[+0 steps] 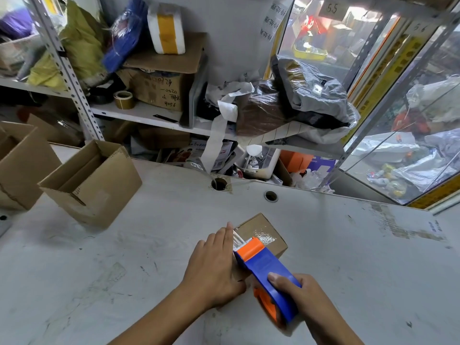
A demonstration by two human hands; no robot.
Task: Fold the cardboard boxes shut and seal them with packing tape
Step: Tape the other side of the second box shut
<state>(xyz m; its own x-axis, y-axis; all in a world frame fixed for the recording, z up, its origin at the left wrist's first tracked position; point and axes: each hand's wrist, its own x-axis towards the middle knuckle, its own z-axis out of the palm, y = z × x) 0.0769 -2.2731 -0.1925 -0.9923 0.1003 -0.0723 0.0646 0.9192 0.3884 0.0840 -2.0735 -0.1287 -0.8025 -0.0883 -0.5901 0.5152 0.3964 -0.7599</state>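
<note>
On matte cardboard box [263,235] (clear-taped): plastic dispenser [263,267].

The left hand [214,265] covered the near-left part of the small box [261,235], so its nine o'clock side and the seam there could not be seen. The tape dispenser [263,270] hid the box's near top; the tape roll inside the dispenser was out of sight, and its lower end was blurred. Both forearms were cut off by the bottom edge. At nine o'clock, the large carton [17,165] ran off the left edge. The open box [92,183] hid its own floor. Handwriting on the paper notes [272,21] at twelve o'clock was too small to read.
</note>
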